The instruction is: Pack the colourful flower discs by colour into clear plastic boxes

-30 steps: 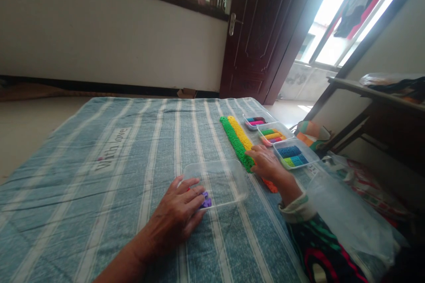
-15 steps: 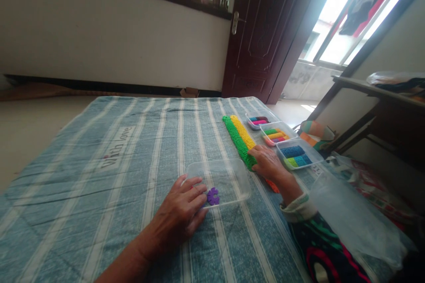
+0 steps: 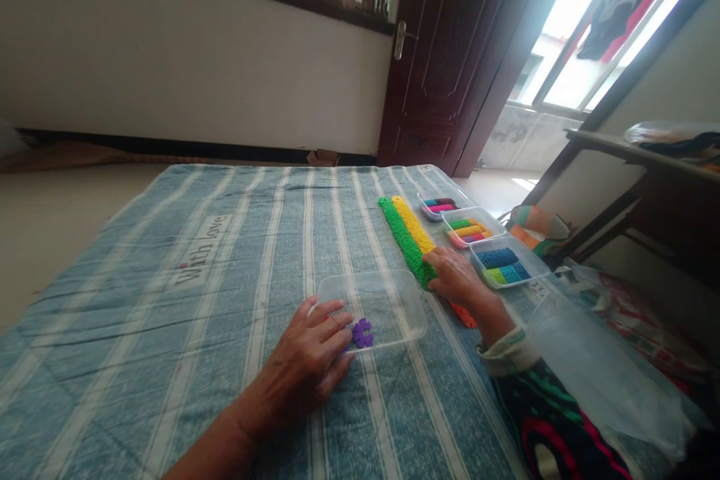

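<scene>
A clear plastic container (image 3: pixel 388 307) rests on the striped cloth, with a purple snowflake-shaped plastic disc (image 3: pixel 363 333) inside near its front wall. My left hand (image 3: pixel 312 349) is over the container's front left corner, fingers inside and thumb outside, closed on the wall. A little red shows under those fingers. My right hand (image 3: pixel 455 277) is closed at the near end of a long row of green discs (image 3: pixel 403 238); its fingertips are partly hidden. Beside that lies a yellow row (image 3: pixel 413 225). An orange row (image 3: pixel 464 315) shows partly below my right wrist.
Three clear boxes with coloured disc rows stand along the right: a far box (image 3: pixel 444 204), a middle box (image 3: pixel 475 227) and a near box (image 3: pixel 509 262). A translucent plastic sheet or bag (image 3: pixel 601 367) lies at the right edge. A dark shelf (image 3: pixel 646 157) stands beyond.
The whole view has shifted very slightly. Both hands, the container and the disc rows keep their places.
</scene>
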The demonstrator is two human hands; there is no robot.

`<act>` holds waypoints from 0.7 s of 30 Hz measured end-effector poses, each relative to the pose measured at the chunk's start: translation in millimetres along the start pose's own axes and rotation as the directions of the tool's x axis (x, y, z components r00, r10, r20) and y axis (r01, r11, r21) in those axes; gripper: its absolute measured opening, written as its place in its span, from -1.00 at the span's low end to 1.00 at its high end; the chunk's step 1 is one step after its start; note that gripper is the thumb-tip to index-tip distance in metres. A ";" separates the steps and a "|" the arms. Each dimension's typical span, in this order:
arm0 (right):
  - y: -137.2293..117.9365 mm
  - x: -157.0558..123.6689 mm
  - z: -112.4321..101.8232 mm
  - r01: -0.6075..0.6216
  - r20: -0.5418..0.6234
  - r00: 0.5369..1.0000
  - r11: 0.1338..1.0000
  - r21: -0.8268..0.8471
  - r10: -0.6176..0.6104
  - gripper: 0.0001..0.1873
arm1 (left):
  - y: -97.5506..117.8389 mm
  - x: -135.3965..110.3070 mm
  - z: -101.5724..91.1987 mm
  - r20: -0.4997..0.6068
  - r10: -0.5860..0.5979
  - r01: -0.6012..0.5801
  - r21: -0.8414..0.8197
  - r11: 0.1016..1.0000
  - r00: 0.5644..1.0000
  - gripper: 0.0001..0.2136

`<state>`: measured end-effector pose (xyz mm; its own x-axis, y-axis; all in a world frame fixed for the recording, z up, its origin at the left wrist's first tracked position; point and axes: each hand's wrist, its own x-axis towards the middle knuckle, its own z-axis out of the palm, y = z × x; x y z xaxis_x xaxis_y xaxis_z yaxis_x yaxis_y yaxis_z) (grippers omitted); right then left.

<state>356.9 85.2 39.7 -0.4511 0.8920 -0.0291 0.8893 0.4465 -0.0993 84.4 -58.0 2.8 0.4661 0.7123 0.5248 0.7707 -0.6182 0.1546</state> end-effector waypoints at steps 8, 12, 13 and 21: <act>-3.7 -3.0 2.0 0.005 -0.031 1.000 1.000 -0.009 -0.005 -0.64 | -0.1 -1.8 1.6 0.002 -0.019 0.019 -0.013 1.000 1.000 -0.87; -5.2 -4.6 3.8 0.020 -0.047 0.999 1.000 -0.009 -0.020 -0.68 | -2.1 -3.5 5.8 -0.028 -0.010 0.010 -0.014 1.000 1.000 -0.87; -4.9 -4.0 4.2 0.022 -0.048 0.999 1.000 -0.009 -0.023 -0.69 | -2.5 -3.9 6.7 -0.034 -0.006 0.005 -0.013 1.000 0.999 -0.87; -8.4 1.2 -5.5 0.044 -0.047 0.998 0.998 -0.050 -0.047 -0.69 | -1.5 -4.4 4.3 -0.033 0.000 0.000 0.027 1.000 0.999 -0.84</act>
<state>349.4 83.0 46.0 -0.4882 0.8724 0.0222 0.8710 0.4887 -0.0506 83.1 -58.7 -3.3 0.4517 0.7006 0.5524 0.7823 -0.6087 0.1324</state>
